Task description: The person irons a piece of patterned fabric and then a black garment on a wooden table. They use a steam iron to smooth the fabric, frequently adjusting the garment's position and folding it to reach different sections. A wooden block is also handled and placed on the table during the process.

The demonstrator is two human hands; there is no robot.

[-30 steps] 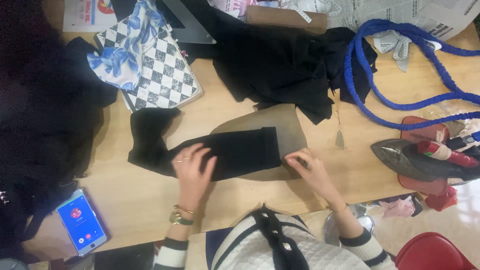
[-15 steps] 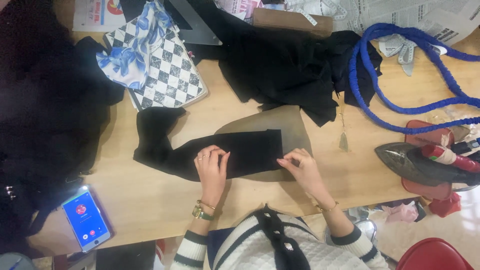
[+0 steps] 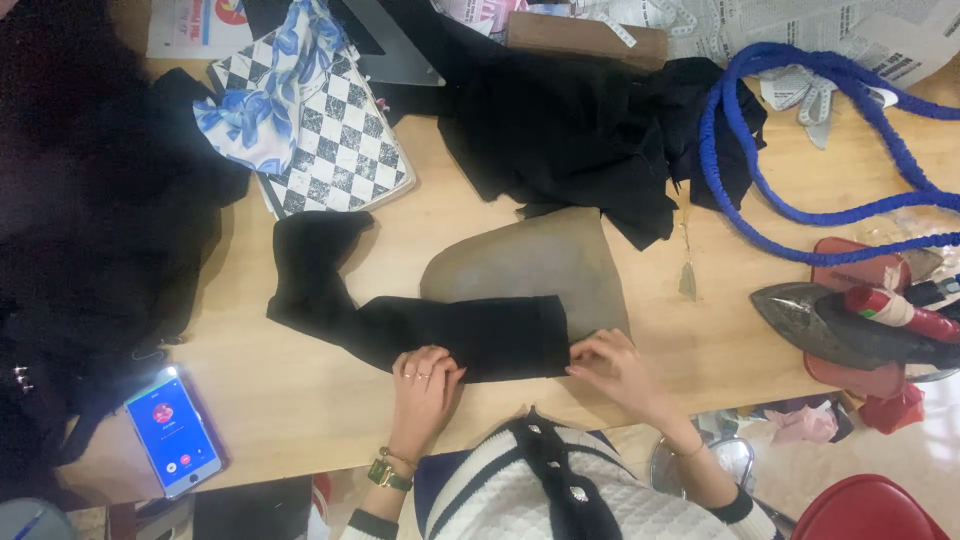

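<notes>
Inspector: On the table edge, your left hand presses the black cloth flat; your right hand pinches its corner.

Operator: Risk?

Inspector: Probably the fold slipping off the grey pad.

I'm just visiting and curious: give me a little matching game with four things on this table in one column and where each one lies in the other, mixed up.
Things:
1. phone
2. iron
3. blue rope
4. checked cloth

Places:
A. far side of the table, towards the left
B. right edge, on a red stand
C. near left corner, screen lit
D. far right, looped beside the black fabric pile

Pairs: 1-C, 2-B, 3-D, 4-A
</notes>
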